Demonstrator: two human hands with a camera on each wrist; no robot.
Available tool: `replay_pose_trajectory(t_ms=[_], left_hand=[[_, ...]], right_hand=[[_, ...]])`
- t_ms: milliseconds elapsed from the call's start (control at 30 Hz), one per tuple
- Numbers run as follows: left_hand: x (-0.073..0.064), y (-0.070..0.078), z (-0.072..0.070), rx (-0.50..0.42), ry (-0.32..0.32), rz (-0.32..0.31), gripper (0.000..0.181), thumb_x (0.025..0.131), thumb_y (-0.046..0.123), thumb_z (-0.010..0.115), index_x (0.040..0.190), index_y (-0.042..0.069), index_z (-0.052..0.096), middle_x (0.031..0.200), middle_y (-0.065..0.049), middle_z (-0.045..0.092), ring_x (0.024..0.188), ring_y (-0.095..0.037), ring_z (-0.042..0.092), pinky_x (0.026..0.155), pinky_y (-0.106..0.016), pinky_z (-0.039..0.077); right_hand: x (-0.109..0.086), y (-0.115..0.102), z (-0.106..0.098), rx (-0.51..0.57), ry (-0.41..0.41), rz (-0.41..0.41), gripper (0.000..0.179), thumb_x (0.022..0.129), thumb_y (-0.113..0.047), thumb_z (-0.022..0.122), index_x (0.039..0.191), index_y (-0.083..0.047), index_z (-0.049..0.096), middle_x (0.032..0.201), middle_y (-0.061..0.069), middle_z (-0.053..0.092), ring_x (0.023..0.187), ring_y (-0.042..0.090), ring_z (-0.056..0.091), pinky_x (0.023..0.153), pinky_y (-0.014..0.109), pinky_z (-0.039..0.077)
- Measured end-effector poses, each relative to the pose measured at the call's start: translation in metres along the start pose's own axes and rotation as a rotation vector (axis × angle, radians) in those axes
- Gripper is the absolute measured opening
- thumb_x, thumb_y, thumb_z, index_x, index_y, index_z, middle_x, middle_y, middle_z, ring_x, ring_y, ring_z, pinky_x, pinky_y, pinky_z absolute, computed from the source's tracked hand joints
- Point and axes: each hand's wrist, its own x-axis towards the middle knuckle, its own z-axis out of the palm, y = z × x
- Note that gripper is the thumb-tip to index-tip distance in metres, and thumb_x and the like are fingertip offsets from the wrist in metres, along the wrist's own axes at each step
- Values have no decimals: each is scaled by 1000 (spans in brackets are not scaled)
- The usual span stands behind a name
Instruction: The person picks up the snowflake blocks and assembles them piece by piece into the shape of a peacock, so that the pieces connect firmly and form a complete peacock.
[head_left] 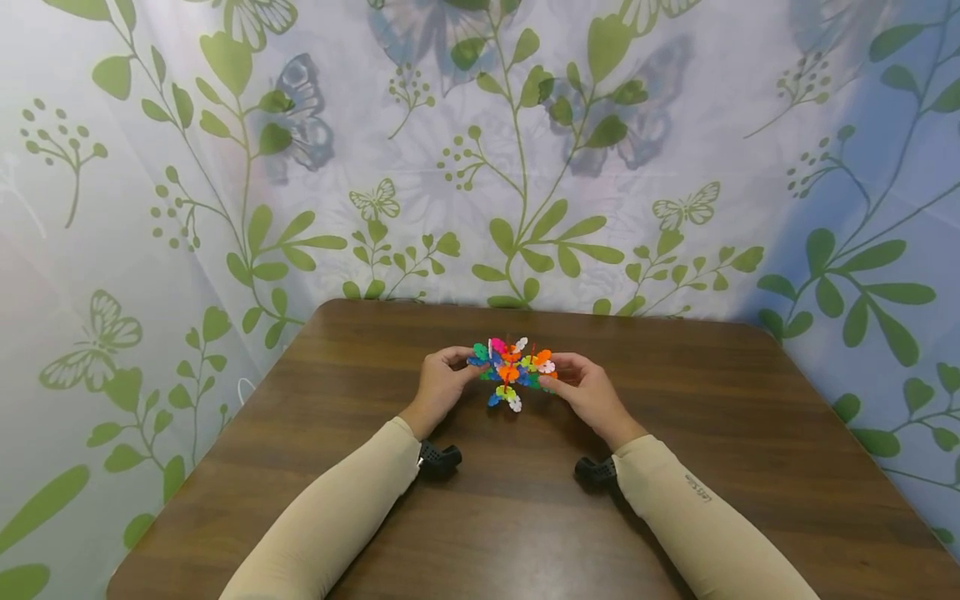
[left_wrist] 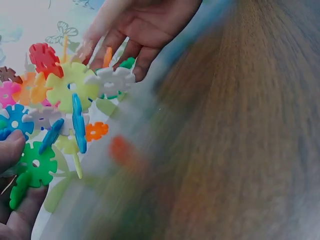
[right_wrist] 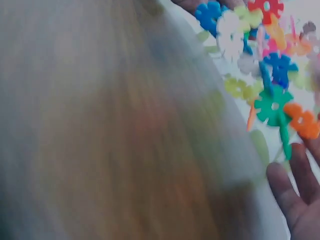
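A many-coloured cluster of interlocking flower-shaped plastic discs [head_left: 508,375] is held up between both hands over the brown table. On its left side, my left hand [head_left: 441,385] pinches the edge discs between thumb and fingers. The left wrist view puts that thumb beside a blue disc [left_wrist: 20,120], with the fingers behind a green disc [left_wrist: 37,164]. From the right, my right hand [head_left: 592,392] holds the cluster's other edge by thumb and fingertips. Its fingers lie near an orange disc [right_wrist: 301,121] and a green disc [right_wrist: 274,106]; part of this hand is cut off there.
The wooden table [head_left: 495,525] spreads beneath both forearms. Behind it hangs a pale cloth [head_left: 465,217] printed with leaves and butterflies. A black wrist device sits under each sleeve, one at the left wrist [head_left: 440,460] and one at the right wrist [head_left: 595,473].
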Motion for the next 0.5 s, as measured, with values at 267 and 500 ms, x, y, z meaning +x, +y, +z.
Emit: replay_pose_trajectory(t_ms=[267,500], left_hand=[[0,-3,0,85,-6,-37,24,86,13,90,108,5,82,107,-3,78,104,-21,71,86,-35,59],[0,-5,0,129,-30,-48,29,85,13,91,110,5,80,109,-4,77,106,-24,69,93,-41,56]], right_hand=[[0,3,2,-132,40,-11,37,92,-8,84,125,1,69,114,14,73,106,31,68,97,47,55],[-1,0,2,-126,57,-17,34,92,-7,83,123,2,70,114,15,74,106,33,69,97,51,55]])
